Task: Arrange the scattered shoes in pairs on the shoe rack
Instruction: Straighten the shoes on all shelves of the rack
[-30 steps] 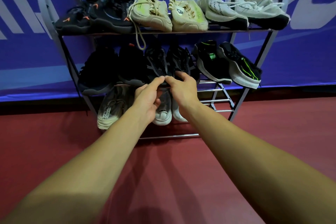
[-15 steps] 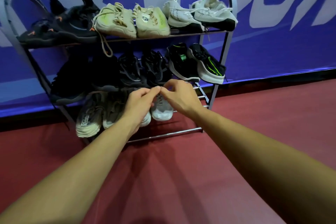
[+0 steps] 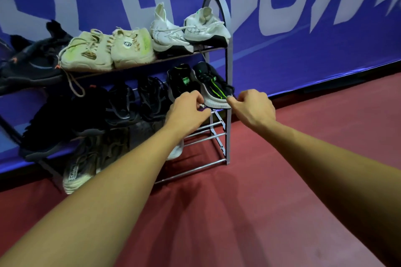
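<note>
Right now left hand [image 3: 188, 109] fingers curl loosely at the toe of one black-green shoe [image 3: 181, 81]; right hand [image 3: 251, 108] pinches the other's [image 3: 213, 86] sole edge, mid shelf of shoe rack [image 3: 228, 115]. Risk imo: rough tug w/ that thin pinch tips it off the shelf end.

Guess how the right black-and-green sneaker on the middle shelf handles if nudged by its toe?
The black-and-green sneaker looks like light mesh, so it probably slides easily. Its toe overhangs the shoe rack's front edge, so a pull could tip it off. The upper likely flexes; the white sole seems stiffer.
</note>
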### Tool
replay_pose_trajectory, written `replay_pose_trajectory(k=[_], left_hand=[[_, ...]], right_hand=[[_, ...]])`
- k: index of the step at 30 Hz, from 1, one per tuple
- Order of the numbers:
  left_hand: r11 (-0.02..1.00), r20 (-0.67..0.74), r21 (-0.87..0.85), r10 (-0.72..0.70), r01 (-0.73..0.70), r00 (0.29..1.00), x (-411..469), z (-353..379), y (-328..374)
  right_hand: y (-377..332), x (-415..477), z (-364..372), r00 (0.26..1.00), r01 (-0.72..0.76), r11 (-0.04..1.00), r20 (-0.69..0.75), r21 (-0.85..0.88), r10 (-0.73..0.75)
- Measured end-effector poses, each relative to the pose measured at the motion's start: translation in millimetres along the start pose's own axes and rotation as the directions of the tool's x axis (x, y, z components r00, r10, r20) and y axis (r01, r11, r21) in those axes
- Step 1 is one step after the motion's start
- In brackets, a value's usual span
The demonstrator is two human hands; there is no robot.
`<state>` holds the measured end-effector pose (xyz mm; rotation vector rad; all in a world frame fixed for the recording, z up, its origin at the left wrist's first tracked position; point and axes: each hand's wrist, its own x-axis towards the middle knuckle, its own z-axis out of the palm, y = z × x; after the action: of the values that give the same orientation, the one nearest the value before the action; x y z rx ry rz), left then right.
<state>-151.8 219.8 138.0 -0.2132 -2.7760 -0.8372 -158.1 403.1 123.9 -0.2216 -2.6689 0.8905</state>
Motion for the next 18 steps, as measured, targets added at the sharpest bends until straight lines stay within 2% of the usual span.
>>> replay_pose_trajectory(k=[3,7,9,14,18], left_hand=[[0.998,-0.008,0.047,-0.044,0.044,0.999,17.0,9.8,10.0],[0.959,0.07,0.282,0.01,-0.029,0.998,37.3,12.0,15.6],[0.961,0.107,0.275,0.016,-0.045,0.994,42.6,10.4,18.0],[0.999,0.115,-0.004,-0.044,0.044,0.992,42.0,11.0,12.9],[0.942,0.065,-0.31,-0.11,0.125,0.992,37.2,14.5,14.3]], right_hand=[[7.0,17.7,3.2,0.994,-0.076,0.996,0.085,0.035,0.073],[4.6,32.5,14.3,0.984,-0.047,0.998,0.171,0.051,0.038],[1.4,34.5,19.6,0.983,-0.041,0.994,0.185,0.101,0.022],[4.0,30.5,22.2,0.977,-0.096,0.935,0.21,0.342,0.023],[0.5,20.8,16.6,0.986,-0.153,0.849,0.138,0.506,0.096]])
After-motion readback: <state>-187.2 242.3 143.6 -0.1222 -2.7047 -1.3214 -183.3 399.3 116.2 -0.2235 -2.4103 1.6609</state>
